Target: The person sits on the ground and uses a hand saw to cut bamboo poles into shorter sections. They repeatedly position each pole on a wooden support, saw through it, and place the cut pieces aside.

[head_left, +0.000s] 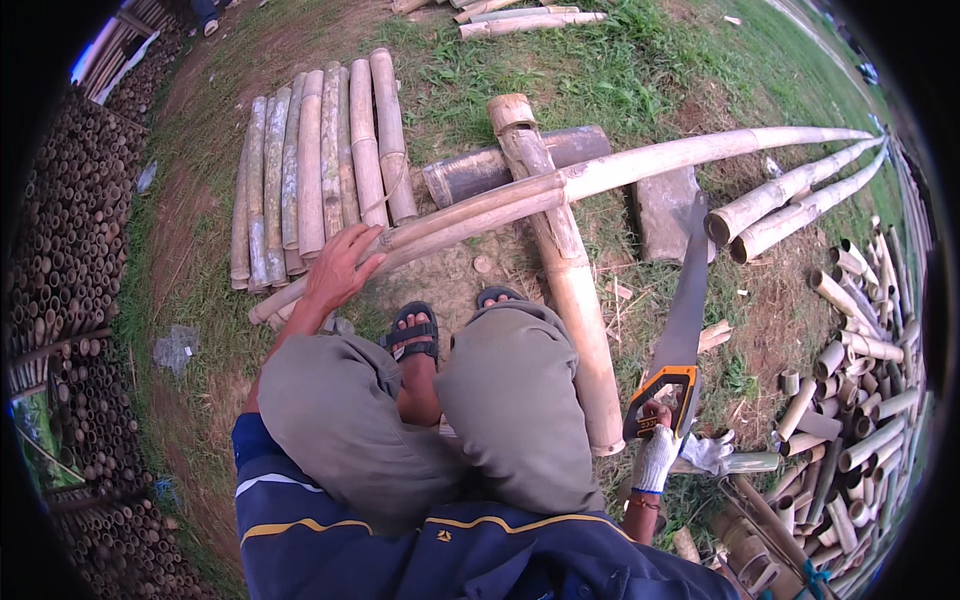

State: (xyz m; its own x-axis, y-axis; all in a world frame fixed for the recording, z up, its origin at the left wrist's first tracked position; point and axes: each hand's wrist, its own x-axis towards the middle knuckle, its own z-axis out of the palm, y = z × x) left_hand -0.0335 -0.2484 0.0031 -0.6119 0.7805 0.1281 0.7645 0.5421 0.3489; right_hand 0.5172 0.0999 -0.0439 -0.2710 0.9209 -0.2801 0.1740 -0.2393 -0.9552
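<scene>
My bare left hand lies with fingers stretched along the near end of a long bamboo pole. The pole slants up to the far right and rests across a thick notched bamboo post. Beneath that post's far end lies a dark log. In a white knit glove, my right hand is closed round the orange and black handle of a handsaw. The saw's blade points away from me, right of the post and apart from the pole.
Several cut bamboo lengths lie side by side at the left. Two more poles and a flat stone block are to the right. Bamboo offcuts heap up at the lower right. Stacked bamboo fills the left edge.
</scene>
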